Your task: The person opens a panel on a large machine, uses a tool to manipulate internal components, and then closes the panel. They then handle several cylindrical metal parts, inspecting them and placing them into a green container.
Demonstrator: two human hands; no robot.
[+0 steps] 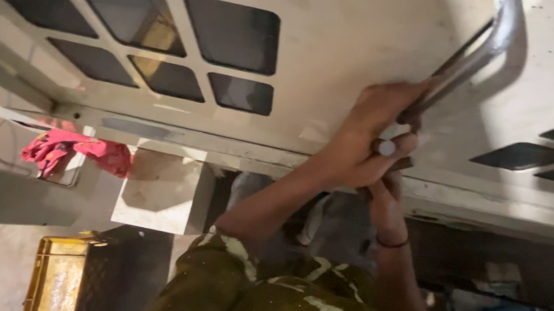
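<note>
Right of centre in the head view, you are gripping a long dark metal bar with both hands, just under a curved grey pipe that is running up out of the top of the frame. Your left hand is wrapping fully closed around the bar's lower end, where a pale round tip is showing between the fingers. Your right hand is sitting just below and partly behind it, seemingly closed on the same bar, though the left hand is hiding most of its grip.

The bar is slanting up and to the right, its upper end lying against or behind the pipe; the exact contact cannot be told. Both are standing against a pale metal panel with dark cut-out openings at upper left and far right.

As a judgement, the prying or levering is mid-effort: the bar is seated and loaded, and the pipe is showing no visible separation from the panel.

Lower in the frame, a red cloth is lying at left and a yellow crate is sitting at bottom left.
</note>
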